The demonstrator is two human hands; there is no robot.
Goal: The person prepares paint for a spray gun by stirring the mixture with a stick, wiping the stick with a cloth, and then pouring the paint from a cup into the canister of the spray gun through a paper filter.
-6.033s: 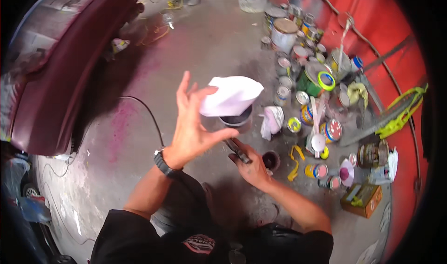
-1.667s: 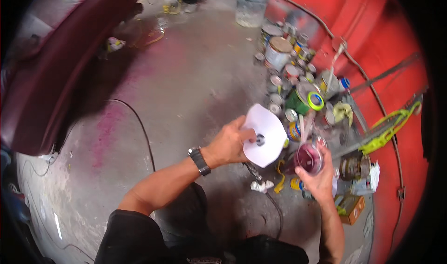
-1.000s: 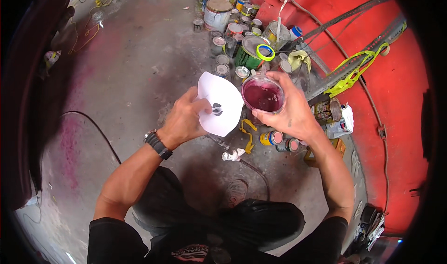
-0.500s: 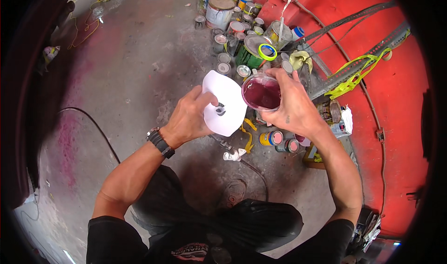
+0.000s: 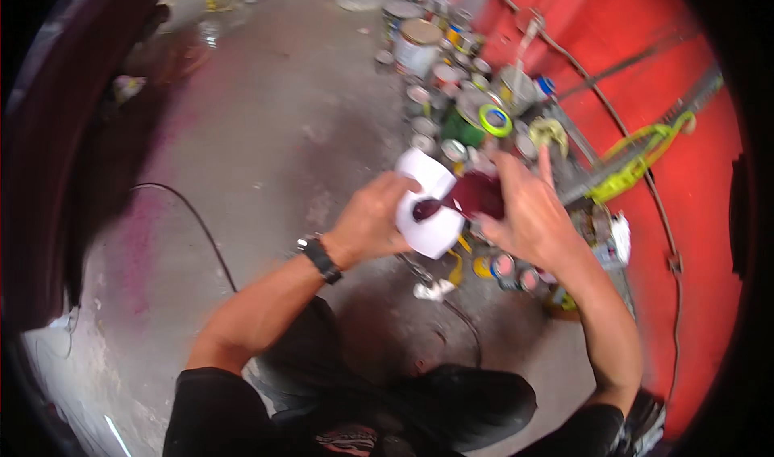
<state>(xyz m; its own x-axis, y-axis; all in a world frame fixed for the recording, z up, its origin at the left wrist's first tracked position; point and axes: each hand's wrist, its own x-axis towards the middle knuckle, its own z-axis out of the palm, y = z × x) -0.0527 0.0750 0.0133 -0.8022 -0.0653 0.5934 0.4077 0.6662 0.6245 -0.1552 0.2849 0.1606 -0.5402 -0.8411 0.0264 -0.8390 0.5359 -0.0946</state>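
Observation:
My left hand (image 5: 367,221) is closed round a white paper funnel (image 5: 434,237), gripping its left side with the wide mouth facing up. In my right hand (image 5: 534,215) is a clear plastic cup of dark red paint (image 5: 482,196), tipped to the left with its rim against or just over the funnel's right edge. A stream of the paint (image 5: 435,207) runs from the cup into the middle of the funnel, where a dark pool shows. Whatever lies below the funnel is hidden. Motion blurs both hands a little.
Several paint cans (image 5: 419,50) crowd the floor beyond my hands, a green one (image 5: 462,128) with a yellow-green tape roll (image 5: 495,121) on it. A red panel (image 5: 637,62) and a slotted metal bar (image 5: 601,179) stand at right. A hose (image 5: 193,215) crosses the floor at left.
The cup has tipped left over the funnel, and paint now pours from it. The view has shifted, so hands and surroundings appear further right and lower.

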